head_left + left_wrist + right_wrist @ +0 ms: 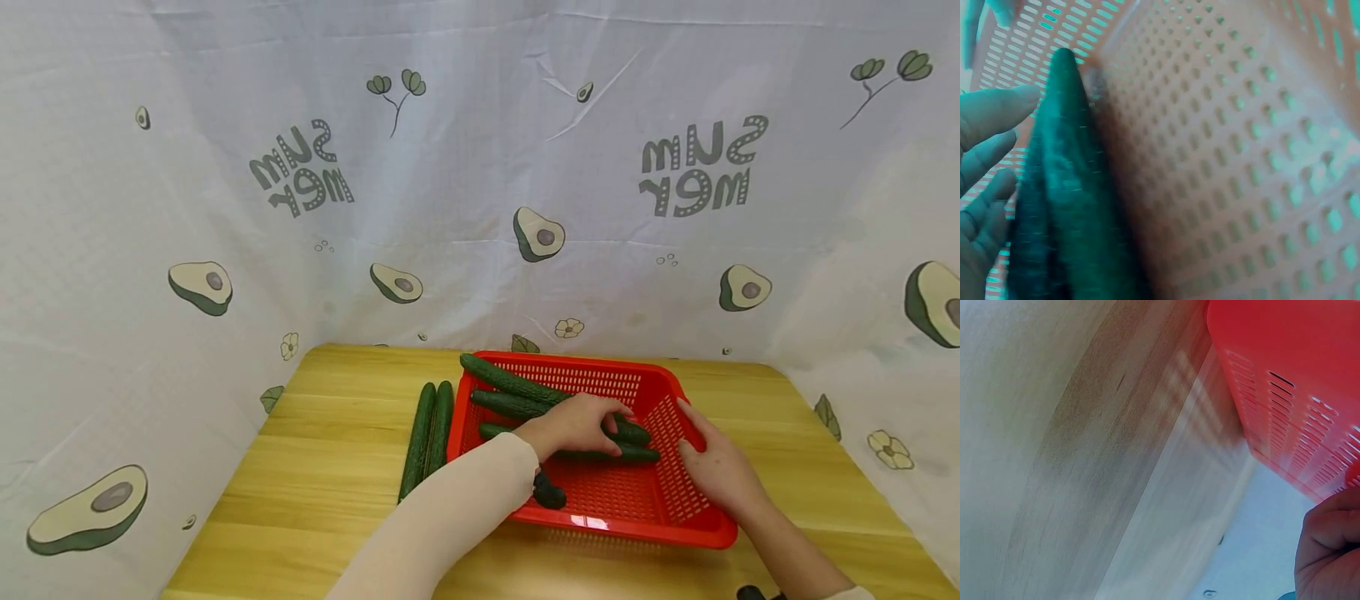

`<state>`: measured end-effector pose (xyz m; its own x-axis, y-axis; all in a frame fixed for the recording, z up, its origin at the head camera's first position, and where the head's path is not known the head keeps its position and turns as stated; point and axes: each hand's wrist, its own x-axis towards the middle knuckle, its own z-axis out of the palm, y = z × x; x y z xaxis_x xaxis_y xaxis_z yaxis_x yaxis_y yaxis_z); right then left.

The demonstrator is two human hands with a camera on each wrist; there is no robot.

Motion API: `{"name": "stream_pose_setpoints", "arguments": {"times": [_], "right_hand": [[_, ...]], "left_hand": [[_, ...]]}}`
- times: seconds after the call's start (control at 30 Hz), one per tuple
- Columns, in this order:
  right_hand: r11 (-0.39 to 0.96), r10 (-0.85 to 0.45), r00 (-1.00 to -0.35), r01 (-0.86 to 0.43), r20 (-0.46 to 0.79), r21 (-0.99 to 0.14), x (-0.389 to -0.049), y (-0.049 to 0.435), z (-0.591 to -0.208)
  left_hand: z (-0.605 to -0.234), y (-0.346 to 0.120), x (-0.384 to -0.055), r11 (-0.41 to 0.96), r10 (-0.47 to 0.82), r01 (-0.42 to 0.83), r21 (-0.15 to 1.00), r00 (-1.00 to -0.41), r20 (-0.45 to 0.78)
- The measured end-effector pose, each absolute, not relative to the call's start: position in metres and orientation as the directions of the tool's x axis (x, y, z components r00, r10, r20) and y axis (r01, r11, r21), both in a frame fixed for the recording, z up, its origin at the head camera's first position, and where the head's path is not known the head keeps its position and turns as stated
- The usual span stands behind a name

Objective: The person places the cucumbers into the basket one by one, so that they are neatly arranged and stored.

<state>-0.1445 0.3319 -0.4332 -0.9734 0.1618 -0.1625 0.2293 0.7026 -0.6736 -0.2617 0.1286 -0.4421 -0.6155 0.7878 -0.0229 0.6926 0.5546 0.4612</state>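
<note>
A red plastic basket (600, 533) with slotted walls holds several green cucumbers (517, 385) lying lengthwise. My left hand (581, 425) reaches down over their right ends, thumb and fingers spread apart. In the left wrist view, its fingers (997, 119) lie beside two cucumbers (1079, 175) placed side by side, with a gap showing at the fingertips. My right hand (716, 467) grips the basket's right rim, and the right wrist view shows its curled fingers (1332, 544) against the red wall (1291, 412).
Two more cucumbers (417, 442) lie parallel on the wooden table (300, 467), just left of the basket. A pale curtain (480, 167) printed with avocados surrounds the table at the back and sides. A dark rounded object (549, 492) shows below the left wrist.
</note>
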Motion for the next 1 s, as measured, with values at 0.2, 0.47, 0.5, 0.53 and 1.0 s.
{"name": "stream_pose_setpoints", "arguments": {"times": [0.2,0.47,0.5,0.53,1.0], "right_hand": [[0.706,0.158,-0.975,0.224,-0.158,-0.672,-0.147,0.331,-0.435],[0.701,0.148,-0.973,0.228,-0.175,-0.676,-0.146,0.332,-0.431],[0.698,0.147,-0.973,0.229,-0.177,-0.679,-0.146,0.331,-0.431],[0.698,0.144,-0.974,0.226,-0.175,-0.679,-0.145,0.332,-0.431],[0.708,0.139,-0.973,0.228,-0.185,-0.669,-0.147,0.334,-0.432]], "left_hand": [[-0.415,0.120,-0.264,0.503,0.766,0.674,0.542,-0.638,0.083],[-0.376,0.081,-0.264,0.400,0.706,0.633,0.662,-0.674,0.218],[-0.372,0.074,-0.264,0.395,0.693,0.623,0.675,-0.685,0.226],[-0.369,0.067,-0.264,0.393,0.678,0.611,0.687,-0.697,0.233],[-0.360,-0.047,-0.264,0.337,0.356,0.543,0.769,-0.829,0.430]]}}
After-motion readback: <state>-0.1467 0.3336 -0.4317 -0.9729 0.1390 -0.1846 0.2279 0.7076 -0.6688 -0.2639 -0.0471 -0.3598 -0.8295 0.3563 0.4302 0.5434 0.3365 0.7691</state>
